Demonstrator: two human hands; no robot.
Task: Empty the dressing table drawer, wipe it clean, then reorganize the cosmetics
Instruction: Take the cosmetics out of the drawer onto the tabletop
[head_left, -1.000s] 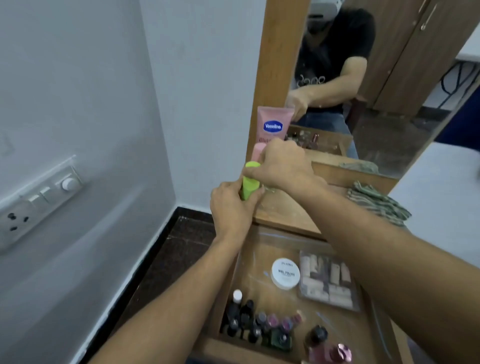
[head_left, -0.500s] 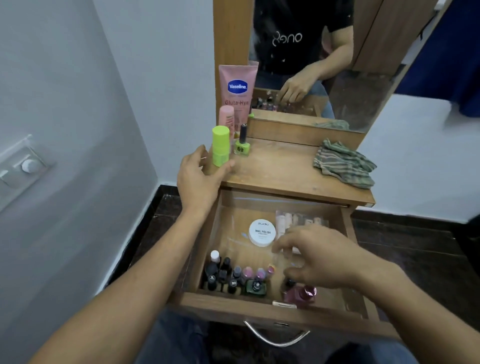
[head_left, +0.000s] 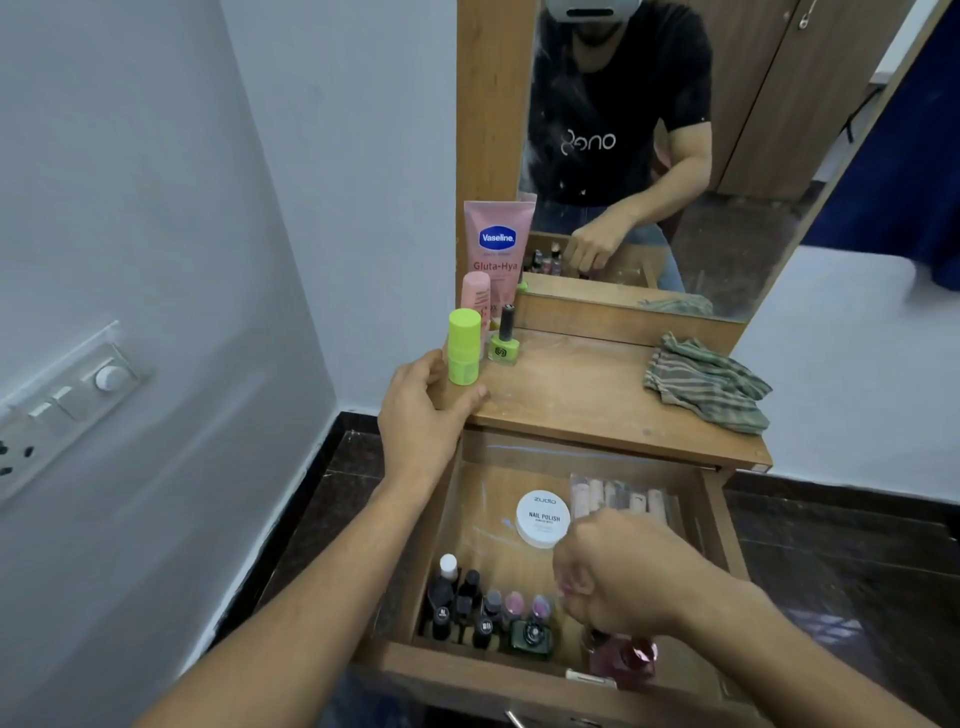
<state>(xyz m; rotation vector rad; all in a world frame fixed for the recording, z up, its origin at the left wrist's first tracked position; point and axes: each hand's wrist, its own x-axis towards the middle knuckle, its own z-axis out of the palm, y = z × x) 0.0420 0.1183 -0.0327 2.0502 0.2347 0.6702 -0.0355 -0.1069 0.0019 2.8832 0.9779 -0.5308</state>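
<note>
the left hand (head_left: 421, 410) sits at the front left corner of the dressing table top (head_left: 571, 395), left of centre in the frame. it loosely cups the base of an upright lime green stick (head_left: 464, 347): the fingers lie against the stick's left side, the thumb rests flat on the wood just in front, relaxed rather than clamped. just beside the stick stands a green nail polish bottle (head_left: 503, 343), with a small pink tube (head_left: 475, 299) and a vaseline tube (head_left: 497, 244) behind, against the mirror (head_left: 779, 104). a striped cloth (head_left: 706, 384) lies crumpled at the right of the table top.

the drawer (head_left: 717, 519) is open in the lower centre. the right hand (head_left: 618, 577) is down inside it, fingers curled tight; i cannot tell whether they pinch anything. the drawer holds a white round jar (head_left: 543, 518), a clear pack of tubes (head_left: 623, 499) at the back, a row of nail polish bottles (head_left: 483, 608) at the front left, a dark green bottle (head_left: 532, 636) and a pink bottle (head_left: 631, 657) below the right hand.
</note>
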